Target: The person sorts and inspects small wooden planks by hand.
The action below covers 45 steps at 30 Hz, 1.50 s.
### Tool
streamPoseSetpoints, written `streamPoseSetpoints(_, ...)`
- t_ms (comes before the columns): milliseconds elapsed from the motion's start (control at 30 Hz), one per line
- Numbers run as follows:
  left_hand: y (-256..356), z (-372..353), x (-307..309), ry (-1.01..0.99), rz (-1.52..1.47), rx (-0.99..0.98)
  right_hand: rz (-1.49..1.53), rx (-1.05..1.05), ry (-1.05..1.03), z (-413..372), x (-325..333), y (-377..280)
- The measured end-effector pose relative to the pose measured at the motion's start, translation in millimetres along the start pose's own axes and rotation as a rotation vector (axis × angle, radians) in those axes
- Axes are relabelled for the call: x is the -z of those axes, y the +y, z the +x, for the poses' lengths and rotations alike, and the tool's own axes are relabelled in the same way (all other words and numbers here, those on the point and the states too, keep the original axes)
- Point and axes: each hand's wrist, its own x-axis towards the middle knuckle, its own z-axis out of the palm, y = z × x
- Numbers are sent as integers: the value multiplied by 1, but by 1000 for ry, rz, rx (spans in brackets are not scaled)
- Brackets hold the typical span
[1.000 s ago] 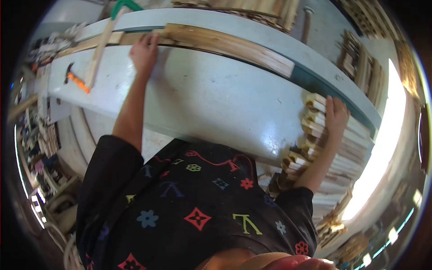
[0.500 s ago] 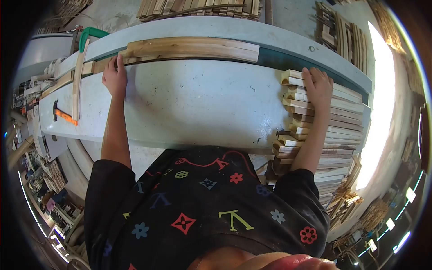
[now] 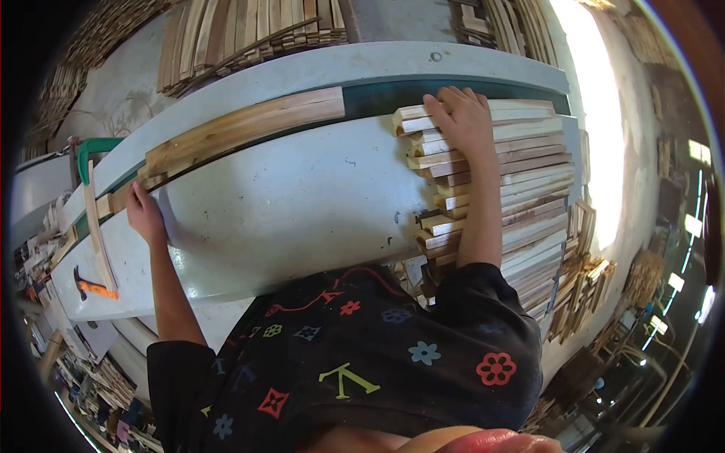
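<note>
A long wooden board (image 3: 245, 128) lies in the green channel (image 3: 377, 98) of the pale machine table (image 3: 279, 200). My left hand (image 3: 146, 217) is at the board's left end, its fingers stretched out over the channel edge and touching the wood there. On the table's right part lies a row of wooden strips (image 3: 525, 166), side by side with uneven ends. My right hand (image 3: 462, 121) is curled over the farthest wooden strip (image 3: 521, 110), thumb toward its left end.
A hammer (image 3: 97, 288) with an orange handle lies at the table's left end, beside a thin upright-lying strip (image 3: 98, 234) and a green curved part (image 3: 89, 151). Stacked boards (image 3: 249, 34) stand on the floor beyond, with more wood piles (image 3: 517, 30) at far right.
My view has turned and shifted right, so the table now slants. Both hands stay near the same places, the left at the board's end and the right on the strips.
</note>
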Motion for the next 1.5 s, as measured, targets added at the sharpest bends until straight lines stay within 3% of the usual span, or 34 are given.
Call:
streamPoseSetpoints(400, -21, 6, 2, 22, 179, 2, -10, -49, -34, 0, -2, -2)
streamPoseSetpoints(1067, -23, 5, 3, 32, 139, -41, -9, -11, 25, 3, -7, 3)
streamPoseSetpoints(1200, -16, 4, 4, 15, 152, 41, 7, -14, -6, 2, -5, 3)
streamPoseSetpoints(1333, -19, 5, 5, -15, 187, 12, -22, 7, -23, 2, -5, 5)
streamPoseSetpoints(1500, -76, 17, 17, 6, 244, -262, -16, -48, -63, 3, -2, 2)
